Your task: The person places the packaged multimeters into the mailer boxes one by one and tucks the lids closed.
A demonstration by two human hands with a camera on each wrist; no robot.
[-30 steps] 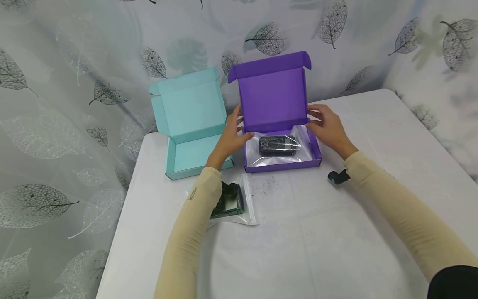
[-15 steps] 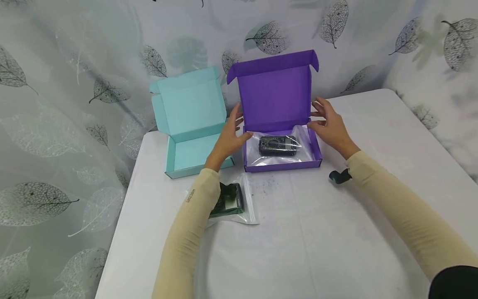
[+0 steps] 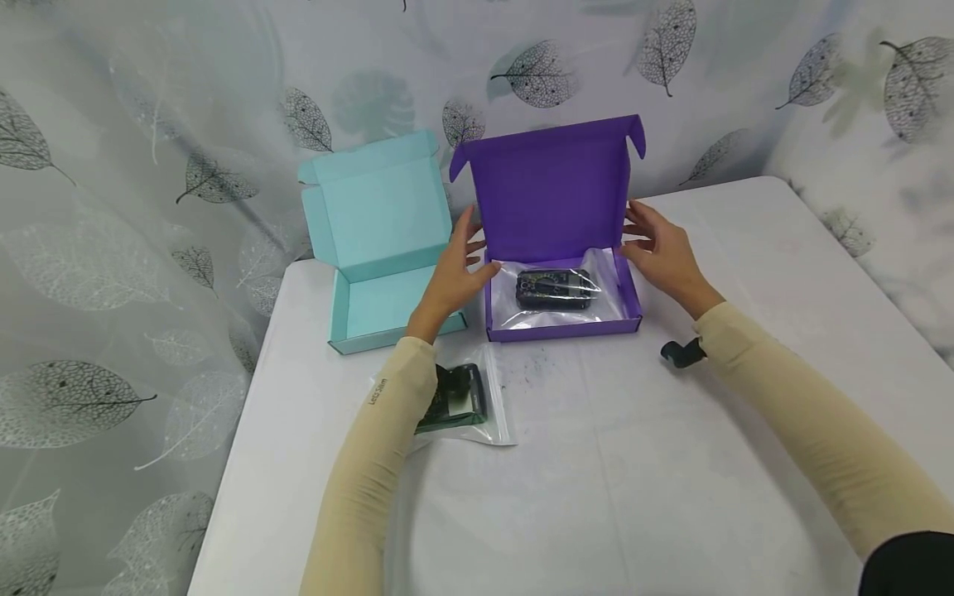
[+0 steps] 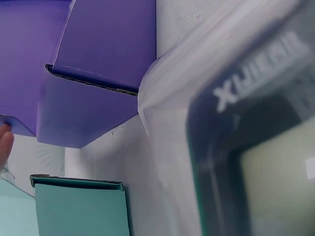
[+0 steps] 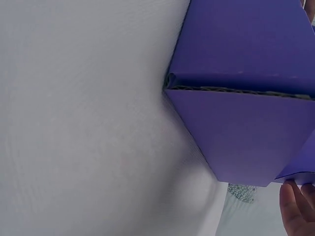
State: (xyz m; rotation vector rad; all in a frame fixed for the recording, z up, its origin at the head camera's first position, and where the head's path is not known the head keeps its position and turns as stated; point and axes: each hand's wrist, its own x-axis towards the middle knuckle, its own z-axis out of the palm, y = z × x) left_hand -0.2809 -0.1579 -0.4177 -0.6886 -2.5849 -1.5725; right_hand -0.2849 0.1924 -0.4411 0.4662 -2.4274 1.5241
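Note:
A purple cardboard box (image 3: 564, 334) stands on the table with its lid (image 3: 551, 194) raised and leaning forward. Inside lies a black digital multimeter (image 3: 553, 290) in a clear plastic bag (image 3: 507, 308). At the box's left side is my left hand (image 3: 455, 281), fingers extended along the lid's side and thumb over the box's edge. My right hand (image 3: 666, 258) is at the opposite side, its fingertips touching the lid's side edge. In the right wrist view, fingertips (image 5: 290, 204) meet the purple lid flap (image 5: 298, 177).
An open turquoise box (image 3: 395, 306) stands to the left. Below my left wrist lies another bagged multimeter (image 3: 465, 397), partly hidden by the sleeve. A small black object (image 3: 681, 354) shows beside the right sleeve. A leaf-patterned curtain (image 3: 373, 91) hangs behind the white table (image 3: 596, 480).
The purple lid has tipped forward and its inside looks darker. My right hand has shifted slightly right with the lid's edge. My left hand has barely moved.

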